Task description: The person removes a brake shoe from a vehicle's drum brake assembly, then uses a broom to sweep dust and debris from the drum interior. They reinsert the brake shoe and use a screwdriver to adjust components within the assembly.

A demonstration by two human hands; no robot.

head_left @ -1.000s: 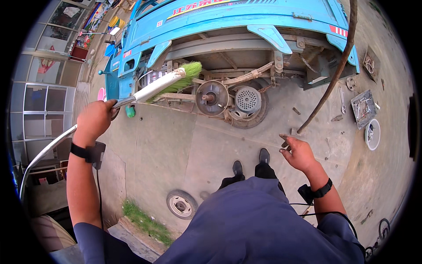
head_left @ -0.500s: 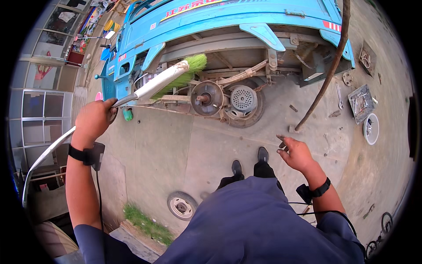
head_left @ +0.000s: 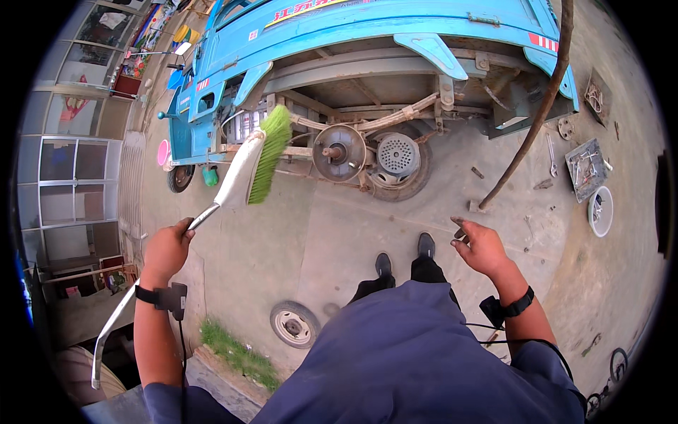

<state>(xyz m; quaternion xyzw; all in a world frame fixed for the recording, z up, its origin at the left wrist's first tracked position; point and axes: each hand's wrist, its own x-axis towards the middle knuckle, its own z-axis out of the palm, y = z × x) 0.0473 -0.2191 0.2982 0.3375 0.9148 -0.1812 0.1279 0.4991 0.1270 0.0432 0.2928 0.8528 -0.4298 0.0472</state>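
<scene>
My left hand [head_left: 168, 250] is closed around the silver handle of a long-handled brush [head_left: 239, 169] with a white head and green bristles. Its head points up and away, in front of the vehicle's underside, while the curved end of the handle runs down beside my left forearm. My right hand [head_left: 482, 247] is in the air on the right, its dirty fingers loosely apart with nothing in them. Beyond both hands stands a blue cargo tricycle [head_left: 339, 35] with a bare wheel hub [head_left: 339, 153] exposed underneath.
A wooden pole [head_left: 528, 134] leans against the tricycle's right end. On the right are a tray of tools [head_left: 585, 169], a white basin [head_left: 600, 212] and a wrench [head_left: 551, 155]. A small wheel [head_left: 294, 324] lies by a grass patch [head_left: 236, 357]; a spare tyre [head_left: 404, 185] sits beneath the vehicle.
The brush head has swung left and down, turning its bristles to the right. My left hand has lowered and shifted slightly right; my right hand has barely moved.
</scene>
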